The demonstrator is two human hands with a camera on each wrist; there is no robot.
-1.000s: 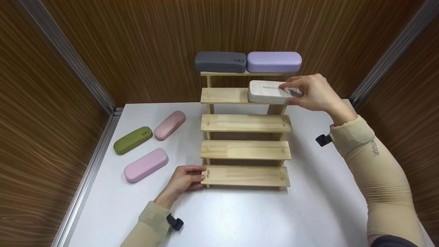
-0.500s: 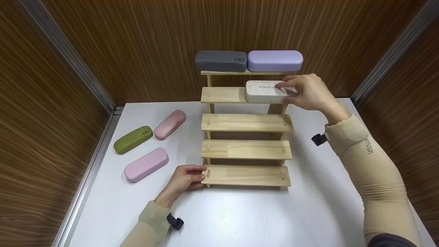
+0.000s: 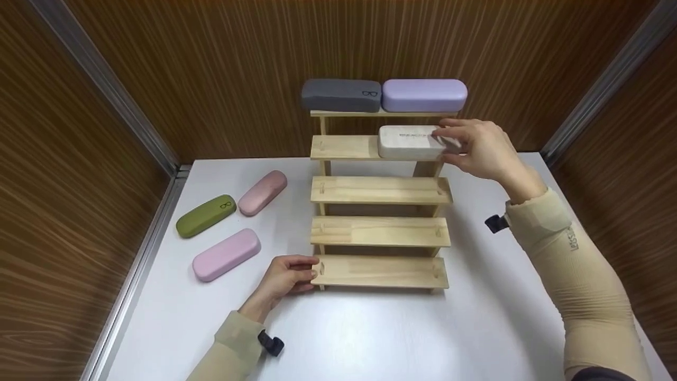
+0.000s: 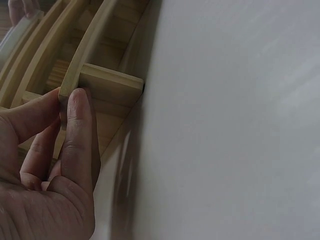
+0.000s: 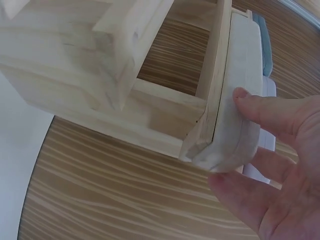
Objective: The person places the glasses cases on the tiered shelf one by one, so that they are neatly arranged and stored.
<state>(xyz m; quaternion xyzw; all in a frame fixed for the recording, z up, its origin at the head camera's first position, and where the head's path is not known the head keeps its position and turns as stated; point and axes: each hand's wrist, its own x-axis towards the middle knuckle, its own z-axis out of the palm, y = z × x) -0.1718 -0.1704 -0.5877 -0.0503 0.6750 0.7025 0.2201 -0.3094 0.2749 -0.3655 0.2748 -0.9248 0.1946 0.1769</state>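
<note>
A white glasses case (image 3: 404,142) with small dark lettering lies on the right half of the second tier from the top of a wooden stepped display stand (image 3: 381,190). My right hand (image 3: 484,148) is at the case's right end. In the right wrist view its thumb rests on the front face of the white case (image 5: 240,75), with the other fingers around the end and behind. My left hand (image 3: 283,276) pinches the left end of the lowest tier; in the left wrist view thumb and fingers (image 4: 77,135) hold the edge of that board (image 4: 70,82).
A dark grey glasses case (image 3: 338,96) and a lavender one (image 3: 424,96) sit side by side on the top tier. On the white table (image 3: 370,338), left of the stand, lie a green case (image 3: 205,217), a dusty-pink case (image 3: 263,193) and a light-pink case (image 3: 226,255). Wood-grain panels enclose the table.
The white case shifted slightly left and came level on its tier, then stayed. My right hand moved left with it, then slid a little back right. The left hand kept its hold.
</note>
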